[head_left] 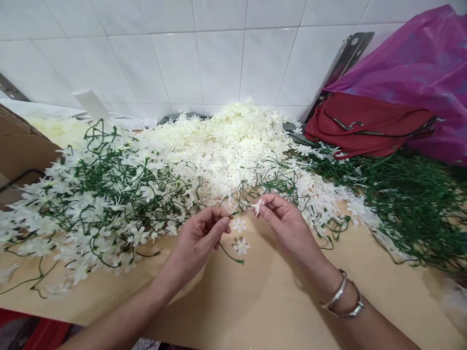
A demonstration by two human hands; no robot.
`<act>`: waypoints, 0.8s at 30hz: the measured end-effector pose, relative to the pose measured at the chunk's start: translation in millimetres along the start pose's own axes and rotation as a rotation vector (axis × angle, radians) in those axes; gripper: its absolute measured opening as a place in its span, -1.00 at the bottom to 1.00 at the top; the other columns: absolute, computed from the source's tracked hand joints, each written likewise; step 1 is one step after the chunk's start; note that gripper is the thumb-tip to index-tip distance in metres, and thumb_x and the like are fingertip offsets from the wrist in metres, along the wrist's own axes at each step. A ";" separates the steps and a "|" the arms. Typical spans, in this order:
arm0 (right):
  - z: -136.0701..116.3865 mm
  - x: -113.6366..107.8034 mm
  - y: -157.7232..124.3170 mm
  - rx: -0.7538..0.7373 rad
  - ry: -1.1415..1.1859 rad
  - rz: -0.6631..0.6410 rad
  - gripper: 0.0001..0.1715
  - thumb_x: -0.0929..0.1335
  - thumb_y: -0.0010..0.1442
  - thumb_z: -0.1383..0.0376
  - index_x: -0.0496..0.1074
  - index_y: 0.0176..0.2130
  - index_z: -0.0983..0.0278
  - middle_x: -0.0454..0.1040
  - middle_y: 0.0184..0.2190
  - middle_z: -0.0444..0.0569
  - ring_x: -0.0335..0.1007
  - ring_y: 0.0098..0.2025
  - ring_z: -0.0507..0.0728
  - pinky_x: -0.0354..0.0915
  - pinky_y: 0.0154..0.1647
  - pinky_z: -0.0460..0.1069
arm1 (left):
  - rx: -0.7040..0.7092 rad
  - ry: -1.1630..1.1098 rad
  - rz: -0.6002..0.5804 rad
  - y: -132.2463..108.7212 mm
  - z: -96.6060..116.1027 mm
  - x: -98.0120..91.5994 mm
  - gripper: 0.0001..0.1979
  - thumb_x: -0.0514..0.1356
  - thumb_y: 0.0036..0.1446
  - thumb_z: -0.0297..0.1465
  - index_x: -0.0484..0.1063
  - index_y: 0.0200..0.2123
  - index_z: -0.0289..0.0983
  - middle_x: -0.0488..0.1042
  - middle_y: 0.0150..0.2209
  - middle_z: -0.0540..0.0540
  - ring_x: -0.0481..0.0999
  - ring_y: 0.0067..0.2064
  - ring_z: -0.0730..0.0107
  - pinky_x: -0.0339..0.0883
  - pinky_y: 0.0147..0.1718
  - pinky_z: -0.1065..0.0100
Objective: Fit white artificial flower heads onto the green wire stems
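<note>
My left hand (pixel 206 233) pinches a green plastic stem (pixel 231 254), whose lower end hangs out below the fingers to the right. A short green tip pokes out between thumb and forefinger. Facing it, a small gap away, my right hand (pixel 282 218) holds a white artificial flower (pixel 257 208) between thumb and fingertips. Two loose white blossoms lie flat on the table between the hands, an upper blossom (pixel 239 224) and a lower blossom (pixel 241 246). Just beyond the hands, loose green stems (pixel 279 181) rest on the pile of white blossoms (pixel 226 150).
At left is a heap of white flowers on stems (pixel 109 194), beside a cardboard box (pixel 27 146). Green stems (pixel 412 209) are piled at right below a red handbag (pixel 368 124) and a purple plastic bag (pixel 419 58). A tiled wall (pixel 219 58) stands behind the wooden table (pixel 255 301).
</note>
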State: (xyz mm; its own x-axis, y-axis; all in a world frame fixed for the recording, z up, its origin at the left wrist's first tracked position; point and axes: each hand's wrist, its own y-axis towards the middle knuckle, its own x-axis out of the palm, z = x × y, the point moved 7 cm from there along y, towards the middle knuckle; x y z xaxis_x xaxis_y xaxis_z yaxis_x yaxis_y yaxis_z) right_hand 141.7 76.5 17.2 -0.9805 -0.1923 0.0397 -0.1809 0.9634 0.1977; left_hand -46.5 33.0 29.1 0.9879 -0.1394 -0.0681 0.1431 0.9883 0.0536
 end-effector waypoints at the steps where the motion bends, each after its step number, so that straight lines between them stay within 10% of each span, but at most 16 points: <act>1: -0.1 5.7 -1.2 0.017 0.021 -0.056 -0.76 0.46 0.30 0.10 0.48 -0.27 0.21 0.51 -0.40 -0.11 0.42 -0.28 0.10 0.31 -0.14 0.02 | -0.012 0.011 0.009 -3.5 -6.3 0.8 -0.78 0.23 0.35 -0.23 0.51 -0.23 -0.26 0.41 -0.42 0.05 0.29 -0.47 0.55 0.22 -0.51 0.52; 7: -0.8 28.4 -11.1 0.131 0.032 -0.243 -0.69 0.48 0.25 0.03 0.50 -0.26 0.21 0.45 -0.36 -0.10 0.31 -0.31 0.08 0.23 -0.28 0.00 | 0.048 0.092 0.067 -9.5 -16.2 1.0 -0.82 0.23 0.35 -0.26 0.53 -0.22 -0.25 0.46 -0.37 0.02 0.37 -0.35 0.49 0.25 -0.37 0.47; 24: 8.0 33.3 -14.3 0.192 -0.076 -0.222 -0.80 0.43 0.27 0.16 0.46 -0.26 0.25 0.39 -0.45 -0.16 0.24 -0.41 0.03 0.18 -0.38 -0.03 | 0.032 0.095 0.036 -9.5 -32.7 2.0 -0.78 0.24 0.36 -0.22 0.50 -0.26 -0.25 0.44 -0.44 0.04 0.32 -0.44 0.51 0.20 -0.46 0.46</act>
State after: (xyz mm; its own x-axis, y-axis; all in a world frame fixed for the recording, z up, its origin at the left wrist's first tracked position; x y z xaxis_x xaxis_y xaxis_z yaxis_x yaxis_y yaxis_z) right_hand 111.1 57.8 7.8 -0.9168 -0.3950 -0.0587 -0.3959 0.9183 0.0038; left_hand -47.9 25.4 -4.1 0.9826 -0.0957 -0.1592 0.1109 0.9898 0.0898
